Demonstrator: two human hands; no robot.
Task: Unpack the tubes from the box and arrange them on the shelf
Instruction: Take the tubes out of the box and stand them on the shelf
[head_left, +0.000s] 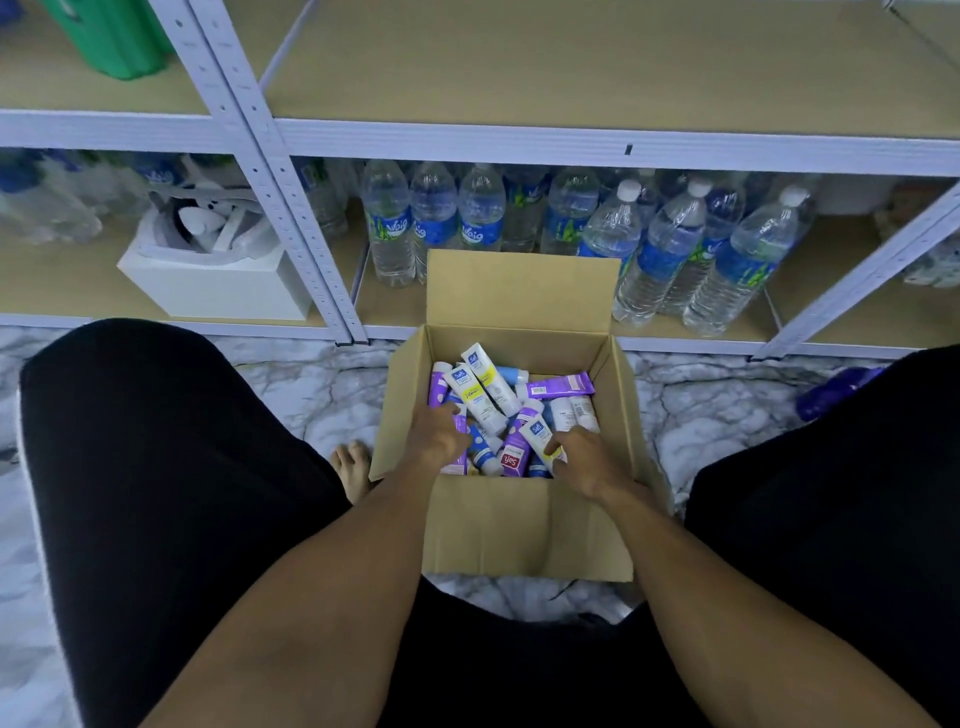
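Black-clad knees (156, 467) flanked an open cardboard box (519, 525) on the marble floor (322, 384). The left hand (439, 436) and right hand (584, 462) lay among jumbled white, purple and blue tubes (483, 389) inside it; whether their curled fingers grasped any could not be told. Water bottles (665, 249) lined the shelf (519, 143) behind.

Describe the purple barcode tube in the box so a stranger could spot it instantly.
Find the open cardboard box on the floor before the shelving. Near its far right corner, atop the pile, lies the purple tube, crosswise. Unlike the white tubes beside it, it shows a white barcode patch.
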